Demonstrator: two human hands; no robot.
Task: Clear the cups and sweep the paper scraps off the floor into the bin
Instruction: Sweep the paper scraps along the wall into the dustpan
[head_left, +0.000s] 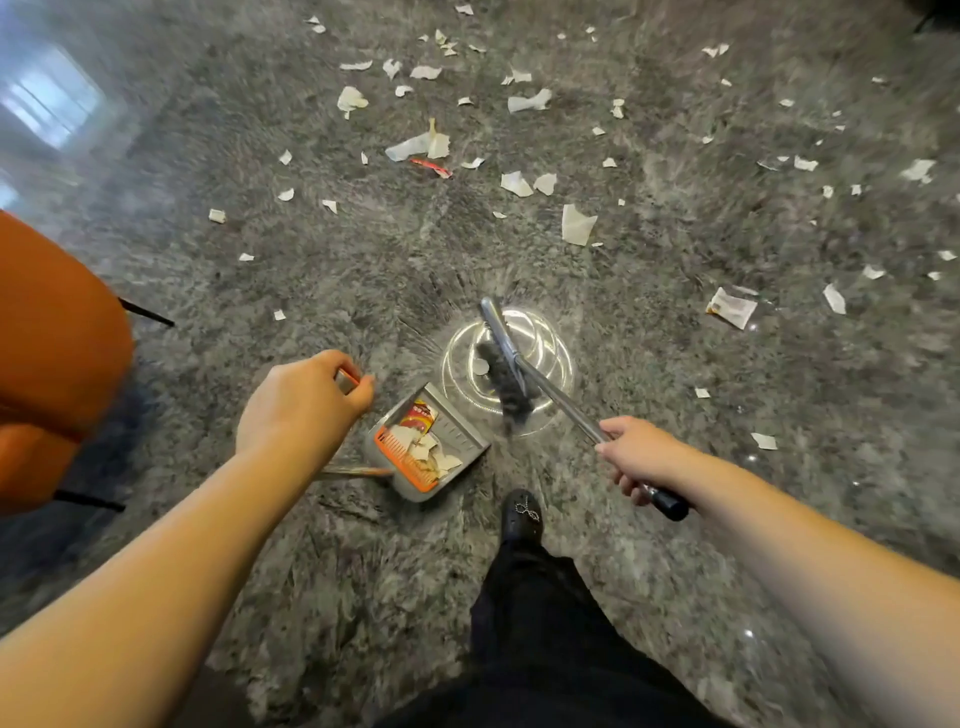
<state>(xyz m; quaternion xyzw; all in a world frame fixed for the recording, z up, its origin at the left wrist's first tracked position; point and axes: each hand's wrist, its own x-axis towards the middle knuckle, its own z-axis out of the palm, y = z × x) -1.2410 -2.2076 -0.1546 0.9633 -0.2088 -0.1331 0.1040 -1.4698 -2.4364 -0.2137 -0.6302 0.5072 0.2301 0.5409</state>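
My left hand (301, 402) grips the top of the dustpan handle (347, 380). Below it the grey dustpan (465, 439) with an orange comb edge rests on the floor and holds several paper scraps and a red wrapper. My right hand (636, 457) grips the metal broom handle (561, 402). The dark broom head (506, 384) sits just right of the dustpan mouth. Several white paper scraps (576, 224) lie scattered over the grey floor ahead, along with a red wrapper (431, 166). No cups or bin are in view.
An orange chair (52, 353) with black legs stands at the left edge. My black shoe (522, 514) and trouser leg are just behind the dustpan. A printed paper packet (731, 307) lies to the right. A bright lamp reflection (550, 338) shines on the glossy stone floor.
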